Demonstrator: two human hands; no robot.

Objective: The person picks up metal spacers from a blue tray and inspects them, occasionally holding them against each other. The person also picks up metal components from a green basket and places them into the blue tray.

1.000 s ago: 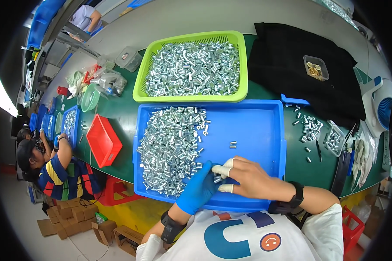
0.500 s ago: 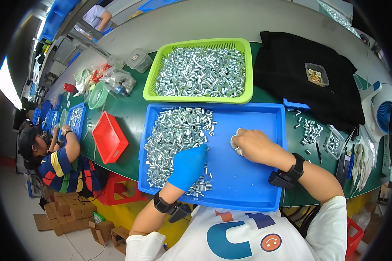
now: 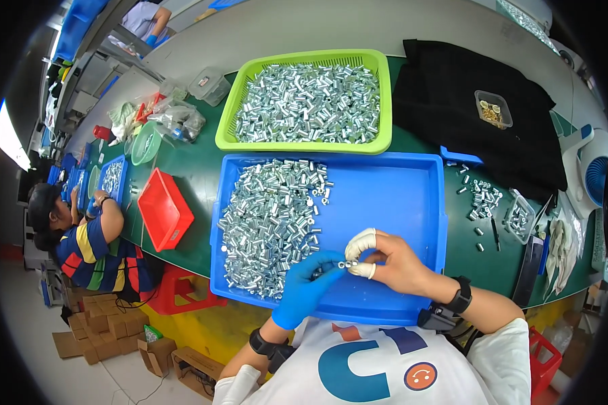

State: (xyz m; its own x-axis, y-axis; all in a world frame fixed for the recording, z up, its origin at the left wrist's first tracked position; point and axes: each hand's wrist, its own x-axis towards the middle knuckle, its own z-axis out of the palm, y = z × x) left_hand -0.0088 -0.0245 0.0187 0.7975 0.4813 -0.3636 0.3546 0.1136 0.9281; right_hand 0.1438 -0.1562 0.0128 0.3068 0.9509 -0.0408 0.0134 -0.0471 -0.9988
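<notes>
Small silvery metal sleeves [image 3: 270, 223] lie heaped along the left side of a blue tray [image 3: 392, 196]. Over the tray's near part my two hands meet at the fingertips. My left hand [image 3: 305, 287], in a blue glove, is closed on a few metal sleeves, whose round ends [image 3: 344, 264] peep out at its fingertips. White finger covers sit on the fingers of my right hand [image 3: 392, 262]. Its thumb and forefinger pinch at the sleeve ends from the right; how many pieces each hand grips is hidden.
A green basket [image 3: 387, 101] full of sleeves stands behind the tray. Left is a red tray [image 3: 162, 209]; right are loose sleeves [image 3: 483, 199], a clear box [image 3: 519, 217] and a small fan [image 3: 593, 172]. Black cloth [image 3: 446, 101] covers the back right. A co-worker [image 3: 91, 243] sits left.
My left hand has left the heap's edge and moved nearer me, with sleeves in its fingers. My right hand has come down and left to meet it. The view shifted slightly.
</notes>
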